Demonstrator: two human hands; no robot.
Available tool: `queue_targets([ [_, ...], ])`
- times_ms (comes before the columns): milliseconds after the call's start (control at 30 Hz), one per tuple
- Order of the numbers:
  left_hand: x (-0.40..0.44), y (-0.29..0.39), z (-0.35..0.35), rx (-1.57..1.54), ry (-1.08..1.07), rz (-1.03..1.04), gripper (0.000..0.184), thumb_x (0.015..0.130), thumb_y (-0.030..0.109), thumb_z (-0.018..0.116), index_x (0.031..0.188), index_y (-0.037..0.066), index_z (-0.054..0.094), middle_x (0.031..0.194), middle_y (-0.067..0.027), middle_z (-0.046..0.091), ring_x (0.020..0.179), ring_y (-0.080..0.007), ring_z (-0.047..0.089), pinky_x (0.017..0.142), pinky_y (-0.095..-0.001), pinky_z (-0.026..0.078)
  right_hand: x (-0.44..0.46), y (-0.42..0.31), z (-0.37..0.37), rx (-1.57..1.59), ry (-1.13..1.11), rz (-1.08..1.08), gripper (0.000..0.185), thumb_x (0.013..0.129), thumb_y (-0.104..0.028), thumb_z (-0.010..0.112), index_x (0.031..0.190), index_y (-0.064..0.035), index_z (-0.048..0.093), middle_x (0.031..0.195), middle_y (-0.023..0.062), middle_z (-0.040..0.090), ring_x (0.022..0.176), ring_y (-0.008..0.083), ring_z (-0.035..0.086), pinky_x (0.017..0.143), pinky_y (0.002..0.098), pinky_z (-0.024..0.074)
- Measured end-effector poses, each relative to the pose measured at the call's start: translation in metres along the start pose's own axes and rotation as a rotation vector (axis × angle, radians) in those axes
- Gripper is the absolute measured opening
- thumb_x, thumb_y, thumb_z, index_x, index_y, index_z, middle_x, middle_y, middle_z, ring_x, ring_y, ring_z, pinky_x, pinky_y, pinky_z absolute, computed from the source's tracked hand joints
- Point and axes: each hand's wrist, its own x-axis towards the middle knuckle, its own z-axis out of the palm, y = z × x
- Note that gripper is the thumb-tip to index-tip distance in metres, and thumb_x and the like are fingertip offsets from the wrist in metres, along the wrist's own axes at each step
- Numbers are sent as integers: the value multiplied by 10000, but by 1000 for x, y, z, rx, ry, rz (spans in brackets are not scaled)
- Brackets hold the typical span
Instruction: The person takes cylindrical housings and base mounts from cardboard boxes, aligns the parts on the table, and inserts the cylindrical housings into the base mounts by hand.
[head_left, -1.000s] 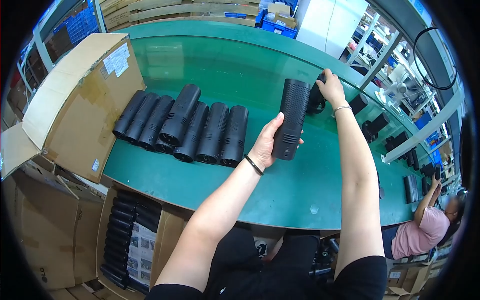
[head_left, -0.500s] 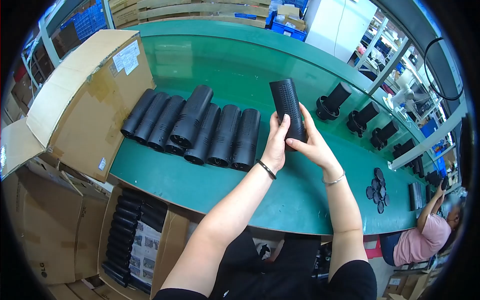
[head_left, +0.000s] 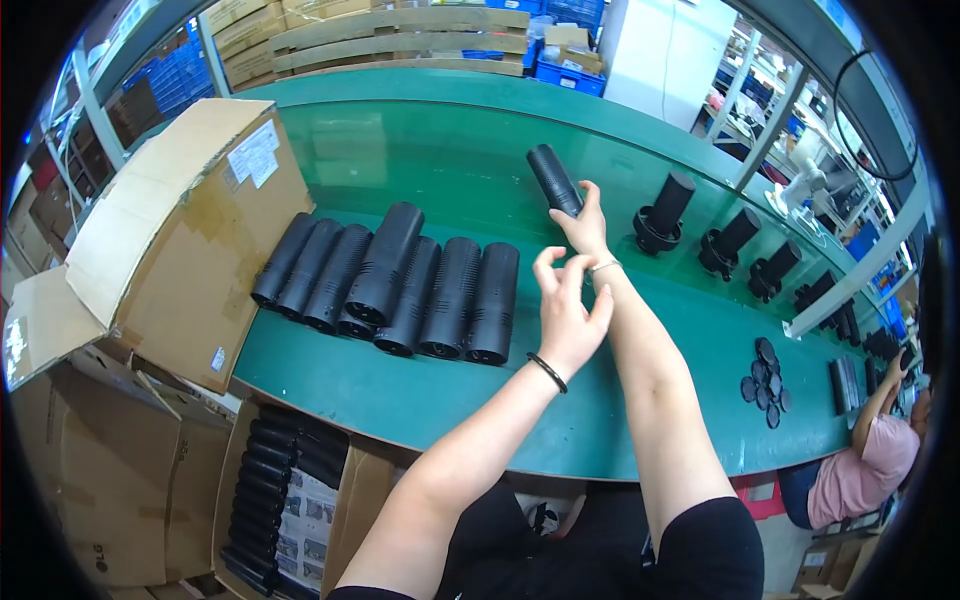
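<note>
My right hand [head_left: 586, 225] grips the lower end of a black perforated tube [head_left: 552, 178], held out over the far part of the green table and tilted to the left. Below it, my left hand [head_left: 572, 318] is open near my right wrist, its fingers bent and apart with nothing in them. Left of my hands, several similar black tubes [head_left: 452, 295] lie side by side, one resting on top of others.
An open cardboard box [head_left: 215, 235] stands on the table's left end; a lower box [head_left: 345, 520] holds more black tubes. Black parts with flanged bases [head_left: 657, 225] line the right side, near small black discs [head_left: 766, 385]. A co-worker [head_left: 865, 465] sits at far right.
My left hand has let go of the tube and drawn back toward me. My right hand has carried the tube away and slightly left. The view has shifted a little.
</note>
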Motion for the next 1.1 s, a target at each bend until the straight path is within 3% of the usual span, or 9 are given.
queue_targets([
  [100, 0, -2, 1, 8, 3, 68, 328, 768, 98, 651, 1081, 92, 555, 1230, -120, 340, 876, -180, 498, 676, -272, 463, -5, 3, -2, 407, -197, -170, 794, 701, -34, 756, 1379, -77, 347, 1137, 138, 576, 1002, 206, 585, 840, 320, 486],
  [233, 0, -3, 2, -11, -4, -1, 287, 768, 77, 650, 1042, 87, 564, 1199, -105, 371, 790, -136, 494, 626, -253, 465, -12, -20, -18, 815, -401, 32, 794, 710, -41, 761, 1388, 14, 351, 1187, 87, 541, 1059, 170, 543, 887, 279, 459],
  [433, -1, -5, 3, -27, -32, -17, 232, 771, 66, 650, 991, 87, 581, 1174, -98, 389, 741, -121, 493, 576, -242, 464, -26, -48, -38, 1186, -537, 158, 724, 759, -111, 733, 1372, -17, 360, 1168, 99, 542, 1043, 167, 540, 925, 283, 412],
  [533, 0, -6, 3, -36, -29, -20, 216, 772, 68, 649, 978, 85, 585, 1166, -100, 395, 740, -126, 495, 577, -248, 466, -24, -50, -35, 983, -421, 115, 681, 802, -143, 695, 1387, -106, 347, 1115, 107, 567, 1020, 173, 553, 866, 313, 442],
  [633, 0, -4, 3, -40, -10, 14, 193, 772, 72, 648, 956, 78, 590, 1145, -100, 410, 736, -134, 497, 575, -256, 466, -17, -53, -31, 341, -209, 145, 644, 844, -202, 647, 1400, -198, 321, 1051, 145, 593, 1002, 241, 584, 814, 374, 468],
  [667, 0, -3, 2, -37, -4, 32, 185, 772, 73, 647, 948, 75, 592, 1138, -100, 415, 734, -137, 497, 574, -259, 465, -5, -29, -17, 89, -144, 115, 558, 873, -294, 599, 1382, -256, 374, 1013, 199, 600, 995, 337, 593, 808, 429, 485],
  [767, 0, -3, 2, -23, -25, 51, 153, 774, 81, 640, 919, 69, 593, 1126, -97, 425, 731, -154, 507, 572, -273, 453, -3, -9, -9, -411, -115, 106, 472, 874, -376, 582, 1329, -299, 482, 1107, 235, 572, 1005, 408, 583, 868, 484, 471],
  [867, 0, -5, -2, 13, -17, 79, 145, 773, 83, 640, 907, 65, 589, 1126, -99, 427, 732, -164, 515, 587, -289, 461, -12, 1, -11, -578, -116, -16, 539, 845, -387, 630, 1347, -284, 465, 1348, 245, 382, 1205, 437, 412, 948, 537, 393],
  [1100, -1, -3, -4, 12, -46, 127, 137, 770, 75, 628, 900, 54, 588, 1134, -123, 443, 749, -198, 558, 636, -316, 479, -87, -29, -95, -349, -291, -286, 467, 790, -253, 695, 1216, -123, 554, 1327, 249, 376, 1229, 437, 343, 985, 494, 353],
])
